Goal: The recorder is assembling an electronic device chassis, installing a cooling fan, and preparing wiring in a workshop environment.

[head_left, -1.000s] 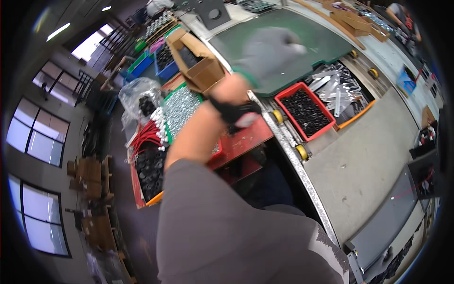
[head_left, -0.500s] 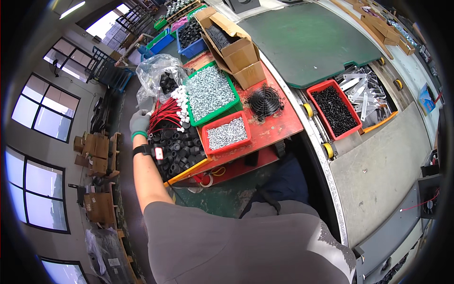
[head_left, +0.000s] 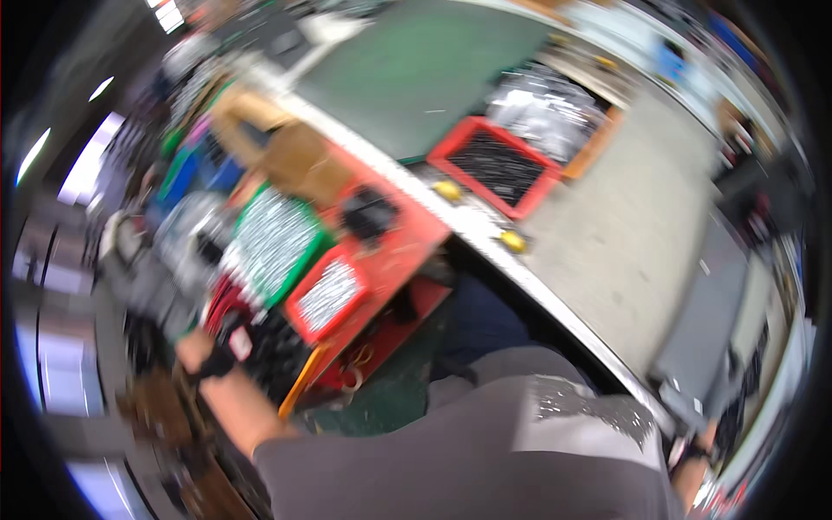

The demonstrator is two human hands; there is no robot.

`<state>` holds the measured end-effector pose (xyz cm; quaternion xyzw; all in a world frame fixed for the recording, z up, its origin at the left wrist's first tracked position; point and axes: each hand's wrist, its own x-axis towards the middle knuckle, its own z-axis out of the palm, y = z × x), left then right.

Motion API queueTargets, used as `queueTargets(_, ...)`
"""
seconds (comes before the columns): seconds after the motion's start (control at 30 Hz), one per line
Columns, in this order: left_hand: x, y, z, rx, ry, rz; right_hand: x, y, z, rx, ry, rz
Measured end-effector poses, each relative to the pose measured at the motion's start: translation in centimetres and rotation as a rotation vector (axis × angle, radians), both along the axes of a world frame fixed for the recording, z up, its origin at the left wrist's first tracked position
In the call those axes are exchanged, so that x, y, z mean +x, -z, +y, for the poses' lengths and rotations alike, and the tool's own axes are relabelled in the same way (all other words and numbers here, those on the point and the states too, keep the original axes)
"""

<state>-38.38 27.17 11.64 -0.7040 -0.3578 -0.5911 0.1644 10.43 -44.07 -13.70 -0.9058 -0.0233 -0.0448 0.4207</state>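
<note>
The picture is smeared by motion. My left hand (head_left: pixel 163 305), in a grey glove with a black wrist strap, reaches out to the left beside an orange-edged bin of dark parts (head_left: pixel 270 357) and a bundle of red cables (head_left: pixel 227 301). Its fingers are too blurred to read. My right hand (head_left: pixel 691 414) shows only at the lower right rim, gloved, low beside the grey bench edge (head_left: pixel 555 286); I cannot tell whether it holds anything. A small red tray of silvery screws (head_left: pixel 328 295) and a green tray of screws (head_left: pixel 273 244) lie just right of my left hand.
A red cart top (head_left: pixel 400 256) carries the trays and a heap of black parts (head_left: pixel 368 212). Behind it stand an open cardboard box (head_left: pixel 279 149) and blue bins (head_left: pixel 192 173). On the bench are a green mat (head_left: pixel 425 61), a red bin of black parts (head_left: pixel 494 165) and shiny bagged parts (head_left: pixel 546 108).
My left hand dropped from over the green mat to the left side by the dark-parts bin and stays there. The view has swung and blurred; my right hand now shows at the rim.
</note>
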Motion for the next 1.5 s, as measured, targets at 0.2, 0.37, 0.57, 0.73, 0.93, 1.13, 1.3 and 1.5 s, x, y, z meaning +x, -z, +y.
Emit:
queueTargets(0.2, 25.2, 4.2, -16.4, -0.245, 1.284, 0.111, 1.0, -3.9, 1.3, 0.296, -0.094, -0.089)
queueTargets(0.37, 38.1, 10.4, -28.5, -1.241, 2.190, -0.191, -3.4, -13.9, 5.4, 0.519, -0.103, -0.133)
queueTargets(0.57, 41.2, 13.0, -34.5, -1.677, 2.482, -0.176, -7.9, -14.4, 6.2, 0.760, -0.024, -0.038)
queueTargets(0.73, 41.1, 12.5, -36.6, -1.640, 2.464, -0.011, -7.2, -14.1, 6.0, 1.078, 0.010, -0.143)
queueTargets(0.93, 40.0, 12.1, -37.2, -1.451, 2.410, 0.090, -6.4, -13.9, 6.7, 0.991, -0.063, 0.032)
queueTargets(1.13, 37.9, 11.6, -37.8, -1.173, 2.328, 0.260, -5.8, -13.1, 7.2, 0.995, -0.061, 0.101)
queueTargets(1.3, 36.8, 10.9, -38.5, -1.175, 2.297, 0.341, -5.8, -12.9, 7.7, 1.085, -0.066, 0.091)
queueTargets(1.5, 36.7, 10.6, -38.6, -1.238, 2.295, 0.450, -6.1, -13.0, 7.8, 1.245, -0.070, 0.110)
